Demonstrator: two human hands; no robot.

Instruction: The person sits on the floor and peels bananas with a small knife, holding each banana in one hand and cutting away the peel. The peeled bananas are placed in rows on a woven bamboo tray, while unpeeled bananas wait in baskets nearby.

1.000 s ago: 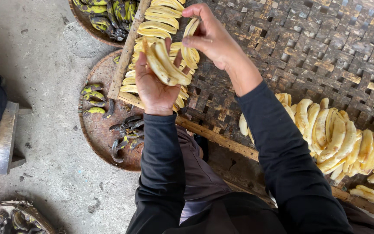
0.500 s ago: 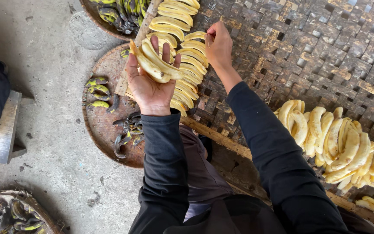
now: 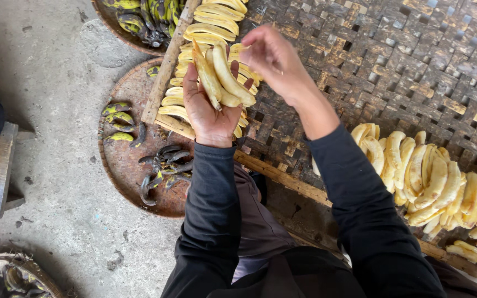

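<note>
From the head view, our left hand (image 3: 210, 105) grips a few pale yellow peeled bananas (image 3: 222, 77), its fingers closed under them, above the dark woven bamboo drying mat (image 3: 415, 66). Our right hand (image 3: 271, 55) hovers beside them, fingers pinched (on what, we cannot tell). The loose bananas could slip off onto the grey concrete floor (image 3: 45, 83), beside the round woven tray of blackened peels (image 3: 128, 165).

Both arms wear long black sleeves of a soft, slightly creased knit, each ending in a snug cuff at the wrist. The left hand (image 3: 208, 107) and right hand (image 3: 274, 58) are bare, without gloves or rings. Toward 6 o'clock, a black top meets grey-purple trousers over the lap.
</note>
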